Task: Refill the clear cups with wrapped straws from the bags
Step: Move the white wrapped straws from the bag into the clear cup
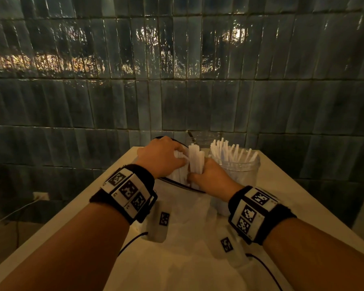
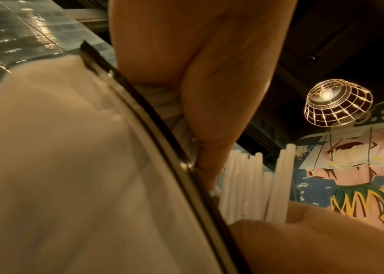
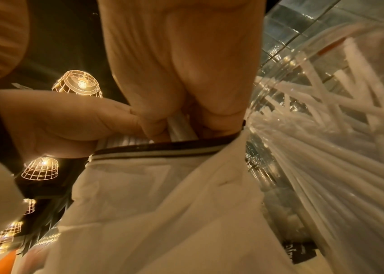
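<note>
Two hands, one bag (image 1: 183, 198), one filled clear cup (image 1: 237, 171).
Right hand (image 1: 208, 175) grips straw bundle (image 1: 195, 158); left hand (image 1: 162, 158) curls over the bag's straws.

- The left hand (image 1: 163, 158) covers its own fingertips and the far rim of the bag (image 1: 178, 182).
- The lower part of the wrapped straws (image 1: 195, 158) is hidden inside the right hand (image 1: 210, 175).
- A second clear cup (image 1: 204, 137) behind them is too dim to tell its contents.
- The counter (image 1: 72, 219) is cut off by the bottom edge.
</note>
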Tool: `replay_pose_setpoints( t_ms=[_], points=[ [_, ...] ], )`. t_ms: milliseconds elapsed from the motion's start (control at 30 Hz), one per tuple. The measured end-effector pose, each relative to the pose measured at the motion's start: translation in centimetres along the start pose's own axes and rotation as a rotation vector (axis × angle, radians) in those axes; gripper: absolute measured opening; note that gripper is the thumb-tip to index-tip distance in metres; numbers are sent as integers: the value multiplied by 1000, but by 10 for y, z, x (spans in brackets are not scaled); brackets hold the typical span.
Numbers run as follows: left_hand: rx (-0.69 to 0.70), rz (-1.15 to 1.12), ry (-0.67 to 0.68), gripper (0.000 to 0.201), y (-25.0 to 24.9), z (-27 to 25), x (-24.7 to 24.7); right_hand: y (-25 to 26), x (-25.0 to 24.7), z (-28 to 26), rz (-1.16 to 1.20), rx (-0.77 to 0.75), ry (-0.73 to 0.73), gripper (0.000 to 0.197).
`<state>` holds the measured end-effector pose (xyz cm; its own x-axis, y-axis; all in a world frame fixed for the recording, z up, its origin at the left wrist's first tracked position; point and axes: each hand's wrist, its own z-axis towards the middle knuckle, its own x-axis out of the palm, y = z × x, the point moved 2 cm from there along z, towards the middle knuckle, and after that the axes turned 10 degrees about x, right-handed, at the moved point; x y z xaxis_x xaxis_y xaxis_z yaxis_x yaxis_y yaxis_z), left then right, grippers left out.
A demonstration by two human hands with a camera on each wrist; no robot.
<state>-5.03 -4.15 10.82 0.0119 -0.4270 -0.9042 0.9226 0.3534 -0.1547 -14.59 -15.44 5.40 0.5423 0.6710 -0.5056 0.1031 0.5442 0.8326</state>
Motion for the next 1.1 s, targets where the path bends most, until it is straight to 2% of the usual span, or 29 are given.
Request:
replay_pose_setpoints(
  t_ms=[233, 300, 433, 667, 900, 1100],
  points=[
    [-136, 54, -1, 31, -5, -2, -4, 19, -17, -6, 27, -74, 7, 9],
    [-134, 52, 16, 27, -7, -2, -6, 26, -24, -8, 8, -95, 2, 8],
    [-113, 49, 35, 25, -13, -1, -6, 44, -40, -7, 19, -111, -32, 17],
    [-72, 95, 83, 33, -19, 2, -3, 87, -86, 2, 189, -141, -70, 12],
    [-47, 75, 60, 28, -20, -1, -4, 94, -116, 13, 28, -195, -148, 15],
    [-8, 64, 58, 28, -18, -2, -4, 72, -124, 28, -126, -228, -307, 11]
  ],
)
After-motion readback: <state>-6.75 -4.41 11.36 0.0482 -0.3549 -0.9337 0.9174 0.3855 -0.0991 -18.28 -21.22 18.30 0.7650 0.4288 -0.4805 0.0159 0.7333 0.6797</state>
